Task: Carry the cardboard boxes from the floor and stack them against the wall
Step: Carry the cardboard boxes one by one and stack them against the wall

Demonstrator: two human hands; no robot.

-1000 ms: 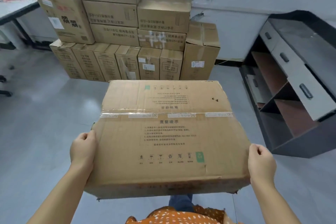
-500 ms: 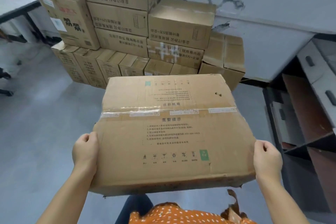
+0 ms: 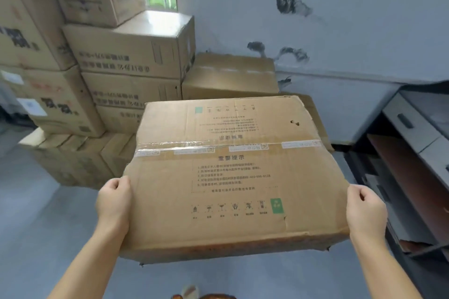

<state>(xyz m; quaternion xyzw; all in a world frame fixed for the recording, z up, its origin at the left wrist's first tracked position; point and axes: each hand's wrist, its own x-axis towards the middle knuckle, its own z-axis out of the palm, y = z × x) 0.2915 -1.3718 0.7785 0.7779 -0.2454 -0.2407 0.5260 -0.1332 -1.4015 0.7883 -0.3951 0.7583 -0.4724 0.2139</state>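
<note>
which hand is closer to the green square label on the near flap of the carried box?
Right. The right hand grips the taped brown cardboard box at its right edge, close beside the green square label; the left hand grips the opposite left edge, across the box top.

Both bare forearms reach up from the bottom of the frame. The left hand [image 3: 113,200] sits at lower left, fingers curled under; the right hand [image 3: 366,210] mirrors it at lower right.

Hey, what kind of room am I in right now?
Probably a storeroom or office back room: stacked cardboard boxes stand against a scuffed painted wall, and a grey cabinet with drawers lies tipped on the floor at right.
</note>
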